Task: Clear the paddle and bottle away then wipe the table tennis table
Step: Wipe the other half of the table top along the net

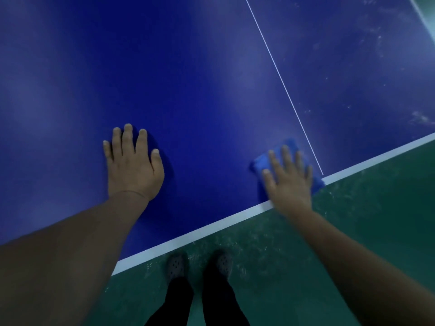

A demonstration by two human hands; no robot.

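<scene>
The blue table tennis table fills most of the head view, with a white edge band along its near side and a thin white centre line running up it. My right hand lies flat, fingers straight, pressing a folded blue cloth onto the table right at the near edge, just left of the centre line. My left hand rests palm down on the table further left, fingers straight, holding nothing. No paddle or bottle is in view.
To the right of the centre line the table surface shows pale dusty smears. Below the table edge is a green floor with whitish scuffs. My two feet in dark perforated shoes stand close to the table edge.
</scene>
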